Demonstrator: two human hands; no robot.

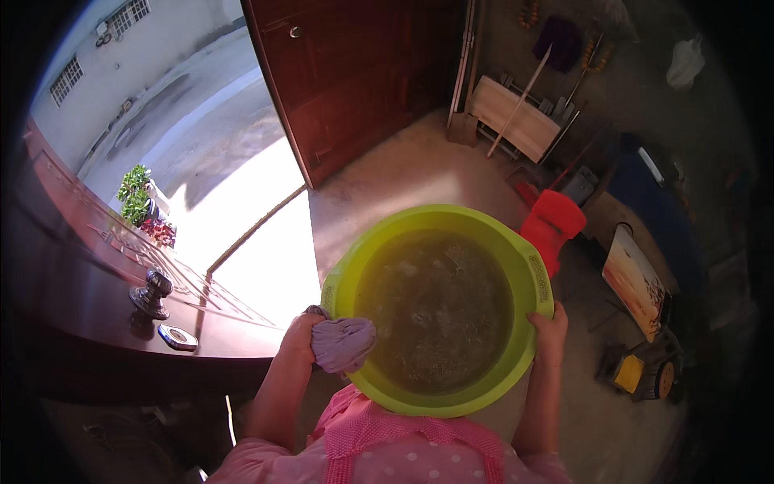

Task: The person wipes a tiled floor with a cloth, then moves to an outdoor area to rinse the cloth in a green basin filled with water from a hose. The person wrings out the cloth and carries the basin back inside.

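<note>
A yellow-green plastic basin is held in front of my pink apron. Murky, greyish-brown water with some bubbles fills part of it. My left hand clasps the basin's left rim together with a bunched purple-grey cloth, which hangs over the rim. At the right side, my right hand grips the rim with the thumb on top; its other fingers are mostly hidden beneath.
To the left stands a dark red door with a round knob. Another door leaf flanks the sunlit doorway. A red plastic stool, a leaning picture board and a wheeled toy are on the right. Long-handled tools lean farther back.
</note>
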